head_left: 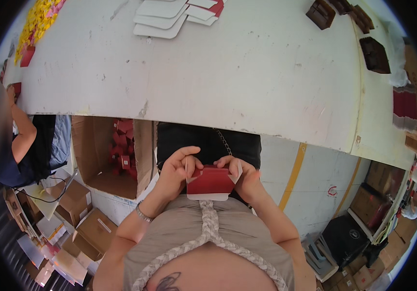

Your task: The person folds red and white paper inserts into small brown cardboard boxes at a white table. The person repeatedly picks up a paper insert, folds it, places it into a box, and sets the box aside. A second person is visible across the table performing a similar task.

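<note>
A small red carton (210, 181) with white flaps is held close to my body, below the table's front edge. My left hand (177, 167) grips its left side, with the index finger lifted away. On the other side my right hand (245, 174) has its fingers closed around the carton's right flap. The carton's upper end stands partly unfolded, its side flaps raised. Behind it lies a black bag (189, 140) with a chain strap. On the white table (208, 82), at the far middle, sits a stack of flat white-and-red carton blanks (162, 19).
An open cardboard box (92, 160) with several red cartons (122, 148) stands left of me. Another person (22, 131) works at the far left, near a yellow pile (39, 24). Dark brown trays (375, 55) lie at the table's right. Cardboard boxes (97, 233) crowd the floor.
</note>
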`<state>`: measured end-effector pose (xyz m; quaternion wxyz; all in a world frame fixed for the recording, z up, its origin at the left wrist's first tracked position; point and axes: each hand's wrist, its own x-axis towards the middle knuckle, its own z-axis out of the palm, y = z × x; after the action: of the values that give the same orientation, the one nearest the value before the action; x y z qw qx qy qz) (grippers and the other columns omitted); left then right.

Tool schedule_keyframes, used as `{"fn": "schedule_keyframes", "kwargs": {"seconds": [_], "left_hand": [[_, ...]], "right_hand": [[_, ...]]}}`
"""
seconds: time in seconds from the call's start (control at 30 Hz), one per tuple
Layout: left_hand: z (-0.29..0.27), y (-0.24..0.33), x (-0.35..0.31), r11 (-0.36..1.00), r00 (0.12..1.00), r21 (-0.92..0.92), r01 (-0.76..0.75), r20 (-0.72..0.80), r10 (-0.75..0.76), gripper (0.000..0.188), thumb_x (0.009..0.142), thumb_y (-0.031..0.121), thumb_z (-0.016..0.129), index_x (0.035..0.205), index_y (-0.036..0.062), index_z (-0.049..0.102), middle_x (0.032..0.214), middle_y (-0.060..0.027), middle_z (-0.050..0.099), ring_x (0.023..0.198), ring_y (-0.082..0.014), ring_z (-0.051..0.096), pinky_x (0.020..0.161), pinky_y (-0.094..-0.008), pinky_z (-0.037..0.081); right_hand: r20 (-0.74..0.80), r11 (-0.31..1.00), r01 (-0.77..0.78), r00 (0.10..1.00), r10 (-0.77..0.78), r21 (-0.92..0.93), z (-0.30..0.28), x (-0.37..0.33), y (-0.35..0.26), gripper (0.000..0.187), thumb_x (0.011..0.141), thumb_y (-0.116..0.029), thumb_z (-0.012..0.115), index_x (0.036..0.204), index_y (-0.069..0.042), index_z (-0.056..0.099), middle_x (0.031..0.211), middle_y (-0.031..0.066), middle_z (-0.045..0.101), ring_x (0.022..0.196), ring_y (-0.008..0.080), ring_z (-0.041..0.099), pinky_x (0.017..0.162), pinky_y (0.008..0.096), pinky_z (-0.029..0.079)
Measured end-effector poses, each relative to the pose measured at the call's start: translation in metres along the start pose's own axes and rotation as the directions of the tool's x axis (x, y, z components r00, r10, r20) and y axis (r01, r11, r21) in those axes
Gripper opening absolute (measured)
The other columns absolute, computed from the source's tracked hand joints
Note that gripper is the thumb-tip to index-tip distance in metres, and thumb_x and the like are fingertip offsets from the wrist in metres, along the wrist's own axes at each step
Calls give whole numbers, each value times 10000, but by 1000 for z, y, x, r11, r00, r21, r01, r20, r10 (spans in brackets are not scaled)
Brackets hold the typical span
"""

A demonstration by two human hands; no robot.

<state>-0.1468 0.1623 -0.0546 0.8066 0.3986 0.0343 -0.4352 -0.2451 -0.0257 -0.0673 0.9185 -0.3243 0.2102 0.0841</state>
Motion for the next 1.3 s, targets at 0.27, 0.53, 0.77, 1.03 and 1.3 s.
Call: {"fn": "schedule_keyframes", "kwargs": {"seconds": [0.27, 0.53, 0.77, 1.03, 1.3], "left_hand": [[16, 12, -9, 833, 978, 512, 209, -121, -172, 127, 917, 64, 554, 1038, 32, 575, 968, -78, 605, 928, -134, 566, 833, -268, 457], [51, 35, -10, 521, 978, 838, -160, 63, 200, 153, 859, 39, 579, 717, -15, 595, 1120, -133, 581, 1044, -222, 557, 863, -320, 451], [81, 69, 33, 210, 728, 820, -532, 316, 609, 272, 743, -39, 648, 997, 55, 635, 1240, -133, 480, 1108, -259, 544, 890, -360, 475], [103, 131, 70, -242, 489, 761, -602, 591, 642, 502, 597, 171, 855, 1036, 7, 674, 1058, -125, 633, 893, -249, 632, 764, -309, 531], [117, 152, 83, -248, 383, 557, -792, 771, 509, 492, 574, 266, 838, 995, 50, 704, 1033, -100, 623, 847, -244, 599, 703, -310, 490]], "right_hand": [[-179, 961, -243, 948, 264, 132, 19, -11, -14, 115, 911, -132, 596, 1003, -63, 591, 1052, 39, 572, 952, 101, 543, 843, 252, 439], [51, 767, 191, 978, -202, -612, 50, -9, -28, 296, 978, -144, 445, 1185, 1, 598, 1153, 104, 547, 1076, 180, 521, 920, 291, 422], [352, 280, 546, 777, -522, -790, 90, 22, -91, 506, 837, 33, 444, 1342, 56, 425, 1363, 203, 445, 1004, 309, 540, 900, 380, 445], [437, 51, 670, 539, -720, -741, 111, 49, -138, 543, 887, -71, 463, 1406, 36, 347, 1397, 240, 409, 1154, 286, 455, 978, 378, 365], [420, 292, 627, 732, -536, -722, 96, 50, -173, 287, 936, -127, 513, 1163, -8, 641, 1306, 161, 537, 1094, 218, 539, 892, 338, 458]]}}
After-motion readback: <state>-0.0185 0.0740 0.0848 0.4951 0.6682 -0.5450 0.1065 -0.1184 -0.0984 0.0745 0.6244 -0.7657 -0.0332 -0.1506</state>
